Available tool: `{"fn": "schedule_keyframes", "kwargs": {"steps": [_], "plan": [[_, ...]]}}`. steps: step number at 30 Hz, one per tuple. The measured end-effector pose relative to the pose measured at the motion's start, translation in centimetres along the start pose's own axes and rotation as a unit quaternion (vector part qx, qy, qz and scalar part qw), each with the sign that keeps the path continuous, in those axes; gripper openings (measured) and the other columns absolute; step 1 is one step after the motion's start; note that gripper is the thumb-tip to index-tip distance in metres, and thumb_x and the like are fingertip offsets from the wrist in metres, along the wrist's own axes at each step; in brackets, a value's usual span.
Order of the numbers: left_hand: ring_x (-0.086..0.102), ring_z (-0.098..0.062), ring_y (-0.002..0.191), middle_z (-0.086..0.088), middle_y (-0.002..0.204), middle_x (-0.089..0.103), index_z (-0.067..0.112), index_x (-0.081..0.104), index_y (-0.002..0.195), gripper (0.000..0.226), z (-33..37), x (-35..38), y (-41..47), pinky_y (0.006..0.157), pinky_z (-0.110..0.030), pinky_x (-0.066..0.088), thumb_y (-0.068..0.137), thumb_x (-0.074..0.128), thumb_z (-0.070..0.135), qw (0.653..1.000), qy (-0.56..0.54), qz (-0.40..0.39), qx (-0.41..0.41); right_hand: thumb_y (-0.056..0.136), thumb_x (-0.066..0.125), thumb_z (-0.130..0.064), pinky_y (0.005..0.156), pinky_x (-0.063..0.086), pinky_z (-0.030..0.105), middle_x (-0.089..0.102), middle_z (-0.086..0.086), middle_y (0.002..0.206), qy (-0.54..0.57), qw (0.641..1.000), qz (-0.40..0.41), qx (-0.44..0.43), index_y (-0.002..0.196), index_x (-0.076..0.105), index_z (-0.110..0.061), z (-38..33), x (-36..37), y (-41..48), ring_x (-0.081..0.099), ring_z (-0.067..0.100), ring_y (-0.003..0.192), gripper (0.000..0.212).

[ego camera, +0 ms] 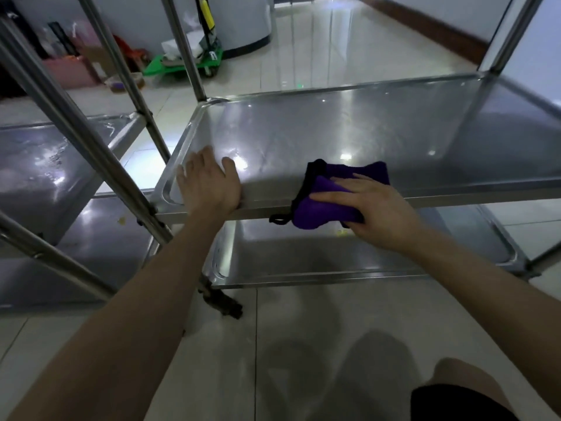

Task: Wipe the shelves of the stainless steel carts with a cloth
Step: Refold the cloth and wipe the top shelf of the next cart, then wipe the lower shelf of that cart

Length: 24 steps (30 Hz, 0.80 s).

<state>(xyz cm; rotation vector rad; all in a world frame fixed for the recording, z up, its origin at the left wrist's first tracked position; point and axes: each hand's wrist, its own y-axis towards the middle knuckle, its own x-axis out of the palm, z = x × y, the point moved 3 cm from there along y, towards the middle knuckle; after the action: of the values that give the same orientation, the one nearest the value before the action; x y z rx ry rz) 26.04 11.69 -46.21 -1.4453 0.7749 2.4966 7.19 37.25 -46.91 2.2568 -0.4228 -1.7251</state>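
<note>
A stainless steel cart stands in front of me, its middle shelf (379, 132) shiny and wet-looking. A purple cloth (321, 205) with black trim lies folded over the shelf's near edge. My right hand (370, 208) lies on top of the cloth, fingers over it and thumb curled under the edge. My left hand (209, 183) rests on the same shelf's near left corner, fingers spread flat, thumb hooked over the rim. The lower shelf (334, 253) shows beneath.
A second steel cart (51, 171) stands to the left, its posts (85, 141) slanting close to my left arm. A caster (227, 305) sits on the tiled floor. Behind are a green dolly (185, 63), pink boxes and a grey appliance.
</note>
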Motion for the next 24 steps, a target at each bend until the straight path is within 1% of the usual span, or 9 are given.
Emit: {"fn": "schedule_keyframes", "kwargs": {"steps": [4,7,10,11,13,15,18,21,24], "plan": [[0.051,-0.038,0.144,-0.021,0.150,0.060,0.004,0.054,0.152,0.056,0.2,-0.8,-0.8,0.127,-0.052,0.031,0.110,0.035,0.037,0.995,-0.051,0.060,0.058,0.081,0.083,0.005,0.119,0.043,0.062,0.070,0.012,0.142,-0.014,0.996,0.073,0.049,0.145,0.069,-0.022,-2.4,-0.3,-1.1,0.063,0.038,0.135,0.070],[0.055,-0.027,0.137,-0.009,0.141,0.063,0.010,0.062,0.141,0.037,0.2,-2.2,-3.2,0.120,-0.043,0.040,0.110,0.047,0.024,0.966,-0.201,0.100,0.129,0.085,0.080,-0.003,0.122,0.042,0.055,0.069,0.011,0.143,-0.029,0.988,0.152,0.019,0.147,0.068,-0.021,-6.1,0.9,-3.5,0.061,0.032,0.135,0.066],[0.062,-0.016,0.107,0.004,0.112,0.064,0.021,0.066,0.114,0.016,-2.2,-2.9,-9.2,0.091,-0.033,0.050,0.107,0.051,0.022,0.927,-0.315,0.164,0.119,0.099,0.066,-0.014,0.125,0.038,0.047,0.063,0.008,0.149,-0.010,0.982,0.186,-0.041,0.153,0.061,-0.023,-9.6,3.9,-6.7,0.057,0.026,0.142,0.054],[0.062,-0.017,0.095,0.004,0.100,0.065,0.022,0.065,0.103,0.014,-3.2,-2.3,-11.4,0.081,-0.034,0.051,0.107,0.051,0.025,0.919,-0.351,0.143,0.109,0.102,0.064,-0.015,0.125,0.039,0.046,0.063,0.008,0.149,-0.012,0.982,0.182,-0.054,0.153,0.061,-0.023,-10.2,5.1,-7.2,0.057,0.025,0.141,0.052],[0.066,-0.023,0.085,-0.001,0.088,0.069,0.019,0.067,0.092,0.031,-4.7,-0.3,-14.2,0.076,-0.038,0.052,0.106,0.050,0.041,0.895,-0.443,-0.003,0.045,0.096,0.072,-0.011,0.118,0.047,0.047,0.065,0.010,0.145,-0.020,0.986,0.157,-0.050,0.152,0.062,-0.023,-10.1,7.6,-7.5,0.062,0.029,0.134,0.059],[0.075,-0.029,0.096,-0.008,0.098,0.079,0.016,0.078,0.097,0.051,-5.5,2.4,-16.0,0.087,-0.041,0.058,0.104,0.048,0.057,0.826,-0.523,-0.196,-0.069,0.085,0.081,-0.005,0.104,0.056,0.049,0.067,0.009,0.142,-0.012,0.991,0.133,0.006,0.152,0.062,-0.025,-8.8,9.6,-7.2,0.066,0.031,0.125,0.073],[0.077,-0.019,0.114,-0.002,0.116,0.083,0.034,0.087,0.106,0.034,-5.3,5.6,-18.5,0.105,-0.040,0.056,0.103,0.061,0.055,0.759,-0.530,-0.369,-0.087,0.083,0.085,-0.005,0.100,0.057,0.045,0.066,0.005,0.145,0.005,0.988,0.116,0.101,0.156,0.057,-0.028,-7.3,13.0,-8.0,0.066,0.029,0.122,0.082],[0.075,-0.021,0.122,-0.003,0.125,0.081,0.028,0.084,0.121,0.036,-4.6,7.3,-20.0,0.111,-0.041,0.054,0.094,0.078,0.051,0.754,-0.532,-0.372,-0.100,0.090,0.084,-0.017,0.094,0.050,0.032,0.065,0.004,0.146,0.034,0.984,0.101,0.144,0.160,0.052,-0.034,-7.5,16.2,-9.7,0.067,0.027,0.118,0.078],[0.078,-0.019,0.111,-0.001,0.117,0.082,0.018,0.077,0.127,0.031,-4.8,7.3,-20.0,0.094,-0.035,0.062,0.097,0.081,0.024,0.817,-0.483,-0.302,-0.089,0.092,0.080,-0.049,0.099,0.047,0.029,0.050,-0.004,0.161,0.091,0.980,-0.019,0.175,0.166,0.028,-0.050,-8.3,18.4,-9.9,0.061,0.022,0.128,0.090]]}}
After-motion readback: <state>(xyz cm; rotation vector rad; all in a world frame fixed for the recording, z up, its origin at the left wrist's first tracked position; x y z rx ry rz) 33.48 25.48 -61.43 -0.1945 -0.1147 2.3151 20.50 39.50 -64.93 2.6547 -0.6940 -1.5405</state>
